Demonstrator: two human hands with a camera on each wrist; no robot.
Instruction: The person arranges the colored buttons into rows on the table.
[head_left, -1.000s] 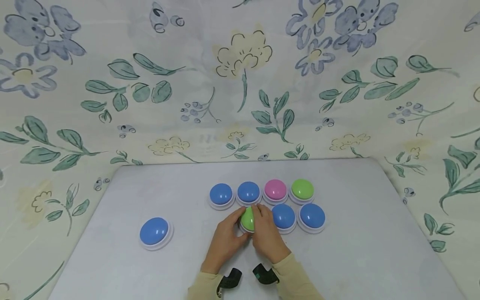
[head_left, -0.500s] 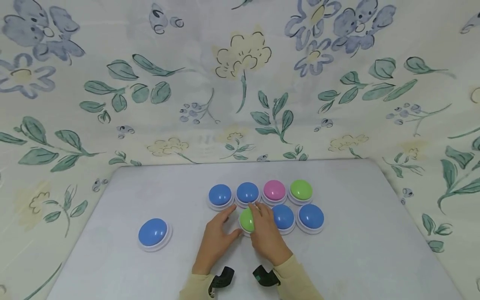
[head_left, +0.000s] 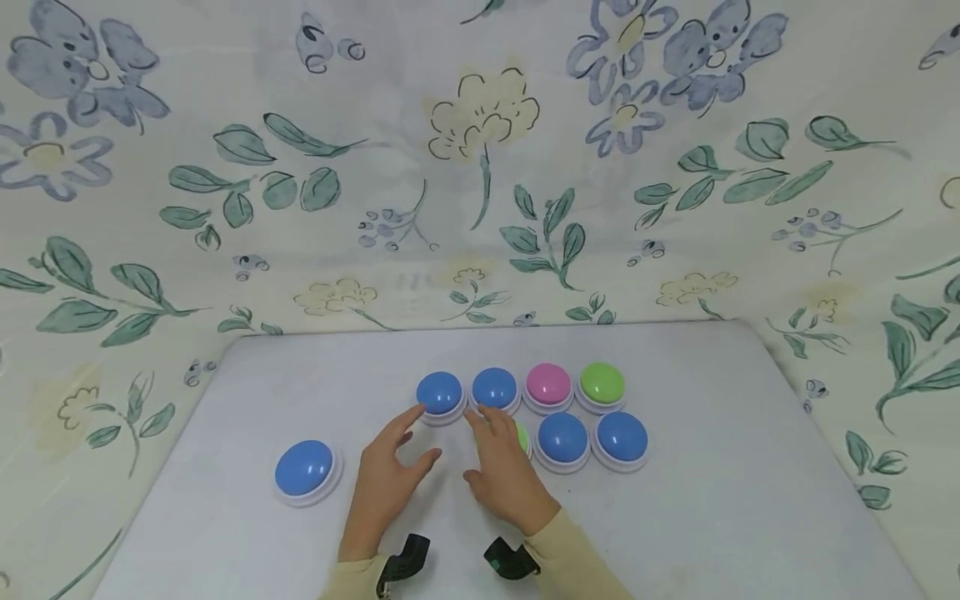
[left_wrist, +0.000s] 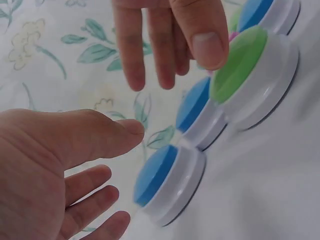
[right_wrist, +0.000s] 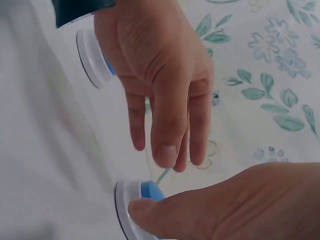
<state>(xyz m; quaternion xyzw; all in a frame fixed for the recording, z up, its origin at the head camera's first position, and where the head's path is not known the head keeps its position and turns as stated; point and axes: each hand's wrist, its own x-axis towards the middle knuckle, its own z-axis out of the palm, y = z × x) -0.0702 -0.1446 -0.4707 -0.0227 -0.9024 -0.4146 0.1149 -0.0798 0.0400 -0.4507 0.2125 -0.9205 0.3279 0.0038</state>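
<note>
A green-domed push button (left_wrist: pixel 240 65) with a white base stands at the left end of the front row; in the head view my right hand (head_left: pixel 510 475) covers most of it. My right fingers are extended and hold nothing. Whether they touch the green button I cannot tell. To the left, my left hand (head_left: pixel 386 479) is spread, thumb apart from the fingers, with nothing in it. Its fingertips are near the back row's leftmost blue button (head_left: pixel 439 392). Further left, a lone blue button (head_left: pixel 303 468) sits on the white table (head_left: pixel 712 500).
The back row continues with a blue button (head_left: pixel 494 388), a pink button (head_left: pixel 548 383) and a green button (head_left: pixel 602 382). Two blue buttons, one inner (head_left: pixel 563 437) and one outer (head_left: pixel 622 436), fill the front row's right side. Behind the table hangs a floral cloth (head_left: pixel 405 167).
My left hand has let go of the front green button and moved left. My right hand has come off its grip and shifted slightly left over it. The buttons stay in place.
</note>
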